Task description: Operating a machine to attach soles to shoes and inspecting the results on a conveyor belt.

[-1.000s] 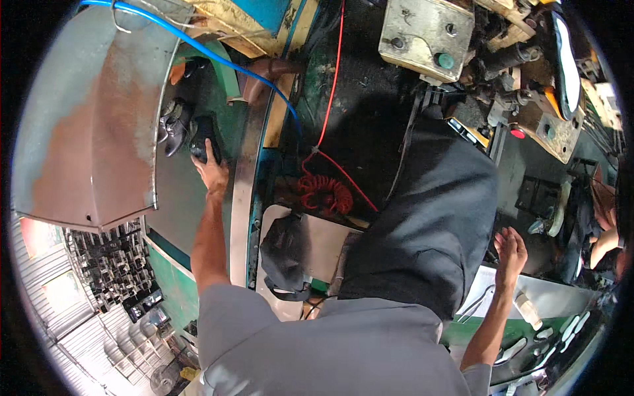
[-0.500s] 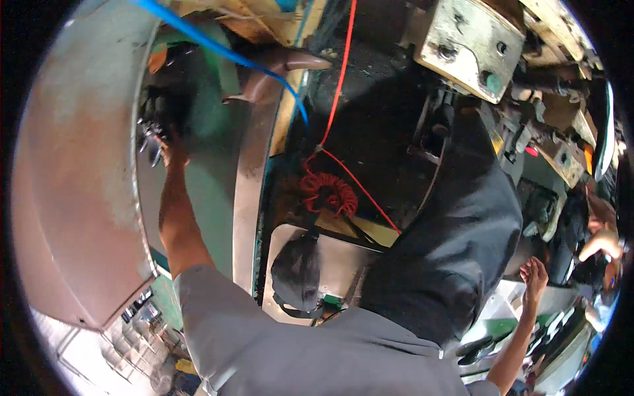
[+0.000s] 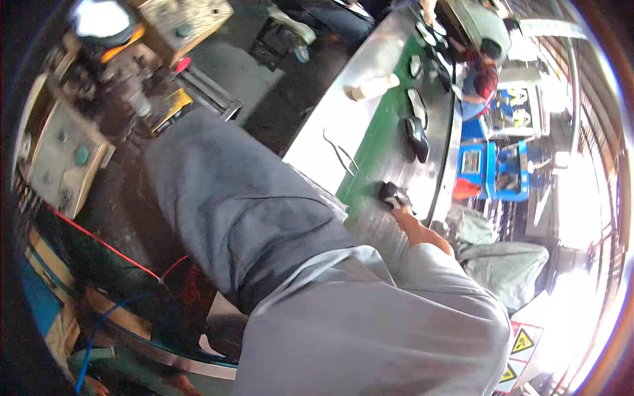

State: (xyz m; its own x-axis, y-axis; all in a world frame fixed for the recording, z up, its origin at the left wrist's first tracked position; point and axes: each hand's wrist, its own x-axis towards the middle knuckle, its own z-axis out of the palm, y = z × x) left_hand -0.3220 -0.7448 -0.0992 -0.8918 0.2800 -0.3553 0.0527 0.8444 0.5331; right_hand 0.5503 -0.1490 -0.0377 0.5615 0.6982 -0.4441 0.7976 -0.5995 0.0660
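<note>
My right hand (image 3: 404, 214) is closed around one end of a small dark shoe (image 3: 392, 194), at the near part of a metal-and-green bench (image 3: 360, 188). Farther along lie a black shoe (image 3: 416, 138) and a dark shoe with a pale inside (image 3: 416, 105). A curved metal tool like pincers (image 3: 340, 153) rests on the bench's left side. I cannot make out my left hand; only dim, blurred reddish-brown shapes show at the lower left edge.
A white bottle (image 3: 375, 87) lies on the bench. A person in a red checked shirt (image 3: 486, 82) works at its far end, by more shoes. Blue machines (image 3: 479, 168) stand to the right. A metal control box (image 3: 69, 155) and a red air hose (image 3: 109, 243) are at left.
The view has swung right, from the metal bin to the bench with shoes. My right hand, raised with fingers apart before, now holds a dark shoe. My left hand has dropped out of clear sight.
</note>
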